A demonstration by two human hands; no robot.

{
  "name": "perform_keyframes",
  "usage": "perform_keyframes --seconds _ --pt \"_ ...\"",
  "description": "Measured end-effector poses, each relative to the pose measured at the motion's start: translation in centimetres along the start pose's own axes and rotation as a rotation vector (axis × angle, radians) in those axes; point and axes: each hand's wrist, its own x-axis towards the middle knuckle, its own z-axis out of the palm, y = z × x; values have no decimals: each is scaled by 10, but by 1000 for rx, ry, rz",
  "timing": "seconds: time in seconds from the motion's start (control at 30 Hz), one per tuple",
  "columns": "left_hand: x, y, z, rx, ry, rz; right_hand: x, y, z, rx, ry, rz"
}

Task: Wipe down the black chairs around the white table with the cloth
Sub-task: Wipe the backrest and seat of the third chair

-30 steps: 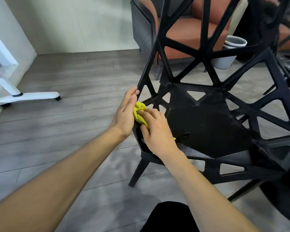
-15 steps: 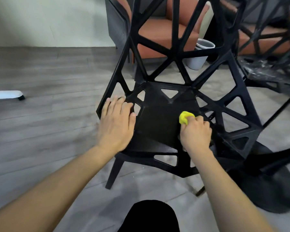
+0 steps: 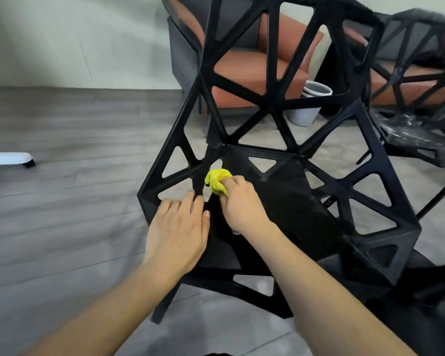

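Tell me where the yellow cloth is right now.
In the head view, the yellow cloth is bunched in the right hand on the left side of the black chair seat, just beyond the left hand.

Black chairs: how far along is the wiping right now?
Nothing looks finished. In hand: the right hand presses the yellow cloth on the near chair's seat, at its left rear, while the left hand rests flat on the seat's left edge. Left: faint pale marks show across the seat's rear, and the second chair on the right has whitish smears on its seat.
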Motion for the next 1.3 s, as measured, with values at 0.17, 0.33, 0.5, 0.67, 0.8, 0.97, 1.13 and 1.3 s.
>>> perform_keyframes --seconds 0.17,0.33,0.5,0.67,0.8,0.97,1.13,1.3 --pt "0 1 -2 47 -52 -10 68 39 8 12 43 121" --pt "9 5 -6 59 -47 -10 28 36 5 152 7 -87" --pt "56 27 9 -26 9 -31 37 48 9 95 3 -206" --pt "100 44 33 32 -212 15 86 90 4 -136 92 -20" --pt "98 43 40 45 -231 30 101 127 -15 -513 172 271" --pt "97 42 39 37 -236 22 103 159 -40 -784 86 374" --pt "97 39 37 14 -254 36 124 149 -60 -703 -88 363" --pt "96 41 37 28 -263 30 115 155 -76 -592 -197 352"
